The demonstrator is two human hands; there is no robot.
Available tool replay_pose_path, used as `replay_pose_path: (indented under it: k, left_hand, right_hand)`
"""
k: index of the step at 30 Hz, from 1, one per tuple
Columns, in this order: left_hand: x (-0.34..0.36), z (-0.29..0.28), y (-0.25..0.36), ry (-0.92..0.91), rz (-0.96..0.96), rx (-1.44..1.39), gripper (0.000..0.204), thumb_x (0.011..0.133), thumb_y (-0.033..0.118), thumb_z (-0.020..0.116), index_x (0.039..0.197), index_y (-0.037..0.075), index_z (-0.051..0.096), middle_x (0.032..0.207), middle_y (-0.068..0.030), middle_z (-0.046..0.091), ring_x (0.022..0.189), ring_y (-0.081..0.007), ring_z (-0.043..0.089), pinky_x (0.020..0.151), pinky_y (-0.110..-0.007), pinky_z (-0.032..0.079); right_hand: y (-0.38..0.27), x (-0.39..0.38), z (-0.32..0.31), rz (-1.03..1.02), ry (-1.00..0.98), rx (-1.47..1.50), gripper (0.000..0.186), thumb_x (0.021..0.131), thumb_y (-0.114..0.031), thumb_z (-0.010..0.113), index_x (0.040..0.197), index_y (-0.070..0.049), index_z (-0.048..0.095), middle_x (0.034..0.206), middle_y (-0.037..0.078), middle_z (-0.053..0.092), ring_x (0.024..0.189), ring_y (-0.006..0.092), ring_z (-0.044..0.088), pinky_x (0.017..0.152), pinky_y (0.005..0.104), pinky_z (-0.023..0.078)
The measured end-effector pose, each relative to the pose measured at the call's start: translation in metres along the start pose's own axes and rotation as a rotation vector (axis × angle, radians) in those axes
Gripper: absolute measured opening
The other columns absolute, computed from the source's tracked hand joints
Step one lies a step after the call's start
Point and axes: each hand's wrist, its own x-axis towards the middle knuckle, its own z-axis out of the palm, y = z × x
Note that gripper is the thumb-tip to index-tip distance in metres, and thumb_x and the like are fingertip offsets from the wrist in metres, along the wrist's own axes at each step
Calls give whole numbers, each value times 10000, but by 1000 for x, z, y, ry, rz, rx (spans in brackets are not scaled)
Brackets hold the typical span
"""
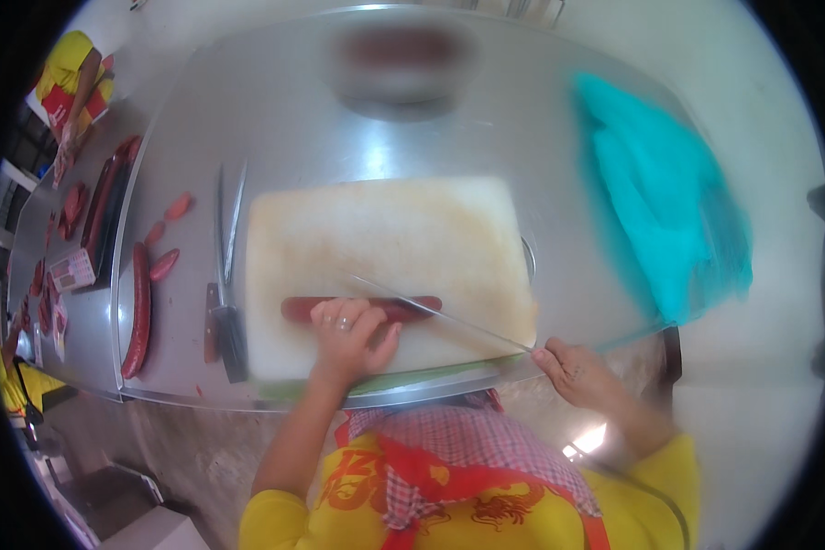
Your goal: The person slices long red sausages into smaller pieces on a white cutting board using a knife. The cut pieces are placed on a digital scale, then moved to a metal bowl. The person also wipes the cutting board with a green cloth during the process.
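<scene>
A dark red sausage point(420, 305) lies crosswise on the near part of a cream cutting board point(385, 220). My left hand point(346, 332), with a ring on one finger, has its fingers curled over the sausage's left part. My right hand point(568, 371), beyond the board's lower right corner, is closed round the handle of a long knife point(486, 335). Its thin blade lies across the sausage toward its right end. Left of the board are more knives point(220, 266), a long sausage point(139, 312) and several short pieces point(164, 264).
Turquoise plastic point(651, 202) lies crumpled at the steel table's right point(541, 101). A blurred bowl-like object point(399, 64) sits at the back. On the adjoining left counter are sausages point(101, 202) and a small white device point(71, 269). Co-workers in yellow shirts point(64, 69) work along the left.
</scene>
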Motion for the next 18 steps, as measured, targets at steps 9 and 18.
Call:
replay_pose_path:
  k: [9, 18]
  left_hand:
    - [6, 6, -1, -28, -43, 16, 209, 679, 189, 762, 777, 151, 582, 825, -14, 556, 828, -218, 501, 781, -363, 327]
    - [7, 5, 1, -73, -113, -9, 218, 667, 170, 768, 773, 152, 578, 818, -14, 556, 824, -226, 495, 783, -369, 328]
  right_hand:
    - [19, -16, -51, -3, -63, -249, 529, 981, -469, 425, 829, 15, 573, 678, 243, 605, 678, 443, 606, 624, 498, 473]
    - [-13, 85, 15, -161, -158, -58, 545, 991, -479, 371, 911, 13, 591, 768, 274, 632, 757, 456, 619, 696, 502, 494]
